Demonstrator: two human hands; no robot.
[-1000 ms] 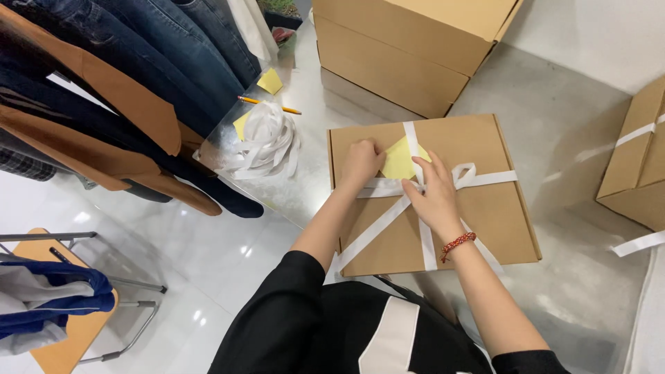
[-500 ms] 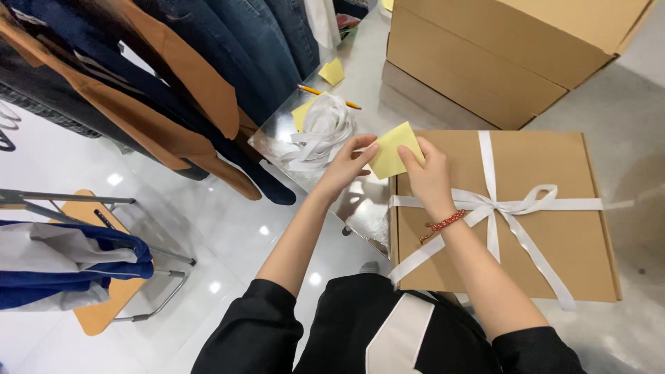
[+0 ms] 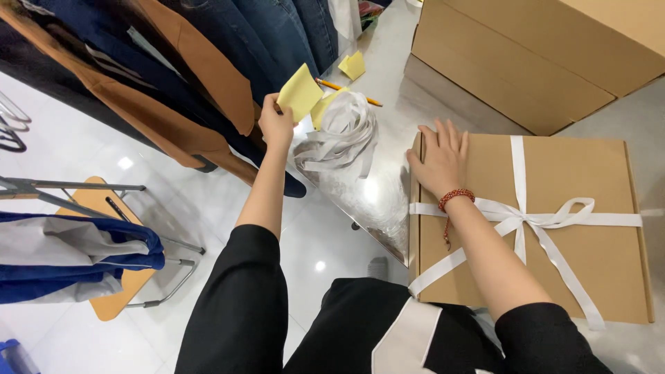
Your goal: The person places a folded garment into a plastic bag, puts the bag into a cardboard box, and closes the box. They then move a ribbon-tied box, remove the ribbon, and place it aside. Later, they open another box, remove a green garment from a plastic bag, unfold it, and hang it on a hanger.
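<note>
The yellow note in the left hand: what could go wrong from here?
1. The left hand pinches the note only at its lower edge, so it may slip or bend.
2. The note is close to the hanging clothes; it may catch on them.
3. The box overhangs the table edge, with only the right hand flat on it; it may slide off.

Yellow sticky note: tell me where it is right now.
In the head view, upper left of centre: the yellow sticky note is held up by the left hand, beside the hanging clothes and above the ribbon bundle.
</note>
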